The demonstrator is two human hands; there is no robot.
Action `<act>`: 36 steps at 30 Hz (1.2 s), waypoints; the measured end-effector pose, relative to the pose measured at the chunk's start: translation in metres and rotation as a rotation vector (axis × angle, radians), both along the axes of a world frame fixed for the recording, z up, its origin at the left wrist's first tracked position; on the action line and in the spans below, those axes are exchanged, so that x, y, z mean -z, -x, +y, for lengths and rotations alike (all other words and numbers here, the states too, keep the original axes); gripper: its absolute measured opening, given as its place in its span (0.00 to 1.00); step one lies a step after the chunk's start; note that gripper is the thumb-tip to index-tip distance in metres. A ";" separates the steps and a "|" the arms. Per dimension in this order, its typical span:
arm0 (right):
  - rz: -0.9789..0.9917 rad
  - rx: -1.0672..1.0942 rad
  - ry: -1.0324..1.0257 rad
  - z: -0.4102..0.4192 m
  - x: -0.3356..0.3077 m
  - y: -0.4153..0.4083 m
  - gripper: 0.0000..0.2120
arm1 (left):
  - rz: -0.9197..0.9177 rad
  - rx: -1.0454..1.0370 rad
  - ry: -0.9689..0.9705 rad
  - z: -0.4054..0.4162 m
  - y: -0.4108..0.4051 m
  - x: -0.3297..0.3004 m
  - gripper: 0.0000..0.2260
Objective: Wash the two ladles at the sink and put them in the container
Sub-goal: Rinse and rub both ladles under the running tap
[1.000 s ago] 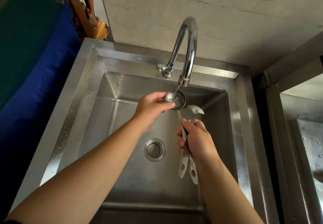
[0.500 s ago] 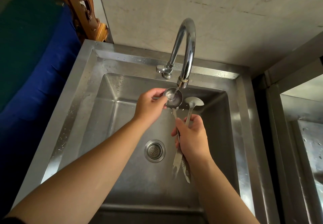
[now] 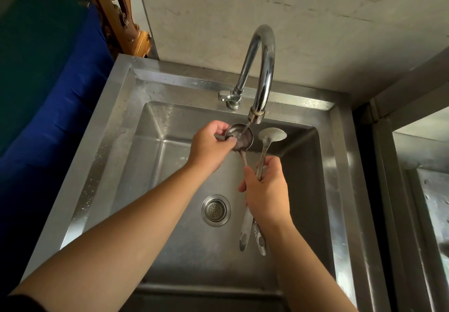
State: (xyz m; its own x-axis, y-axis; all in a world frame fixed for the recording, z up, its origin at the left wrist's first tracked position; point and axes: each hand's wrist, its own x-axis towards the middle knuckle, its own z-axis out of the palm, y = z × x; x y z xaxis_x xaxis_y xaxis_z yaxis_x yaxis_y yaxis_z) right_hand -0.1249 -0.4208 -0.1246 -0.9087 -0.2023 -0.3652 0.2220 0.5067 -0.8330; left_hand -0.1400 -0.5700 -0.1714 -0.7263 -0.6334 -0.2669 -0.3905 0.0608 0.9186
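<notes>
Two steel ladles are held together over the steel sink [image 3: 116,141]. My right hand [image 3: 266,192] grips both handles, whose ends stick out below my wrist. The left ladle's bowl [image 3: 240,139] sits right under the tap spout [image 3: 256,114], and a thin stream of water runs into it. My left hand [image 3: 210,146] holds that bowl by its left rim, fingers curled on its edge. The right ladle's bowl [image 3: 272,134] stands free beside it, outside the stream. No container for the ladles is clearly identifiable.
A round strainer drain [image 3: 215,210] lies in the basin floor below my hands. The curved chrome tap [image 3: 262,63] rises from the back rim with its lever on the left. A steel unit [image 3: 422,165] adjoins on the right; blue cloth [image 3: 48,122] and carved wood on the left.
Both hands with the ladles have shifted slightly up toward the spout. My left hand has slid from covering the bowl's near side to gripping its left rim.
</notes>
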 end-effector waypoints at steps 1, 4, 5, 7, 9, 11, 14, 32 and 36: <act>-0.018 0.004 0.007 0.000 -0.001 0.000 0.05 | 0.018 -0.008 -0.019 -0.001 -0.001 0.001 0.08; -0.109 0.041 0.091 -0.001 -0.003 0.001 0.05 | 0.081 -0.023 -0.156 -0.007 -0.004 0.004 0.07; -0.146 0.059 0.124 -0.001 -0.004 0.001 0.05 | 0.104 -0.033 -0.224 -0.008 -0.005 0.005 0.07; -0.225 0.087 0.182 0.000 -0.005 0.001 0.06 | 0.144 -0.081 -0.392 -0.009 -0.006 0.007 0.08; -0.300 0.106 0.253 0.002 -0.006 -0.001 0.08 | 0.181 -0.151 -0.585 -0.006 -0.005 0.009 0.09; -0.351 0.133 0.331 0.002 -0.004 -0.004 0.11 | 0.228 -0.198 -0.787 -0.001 -0.004 0.010 0.09; -0.362 0.160 0.406 0.004 0.001 -0.009 0.10 | 0.279 -0.212 -1.020 0.006 -0.001 0.010 0.08; -0.165 0.199 0.154 0.010 0.010 0.006 0.22 | 0.351 0.125 -1.333 0.000 -0.004 -0.018 0.25; -0.164 0.209 0.136 0.002 0.005 0.014 0.22 | 0.334 0.074 -1.239 0.002 0.005 -0.018 0.14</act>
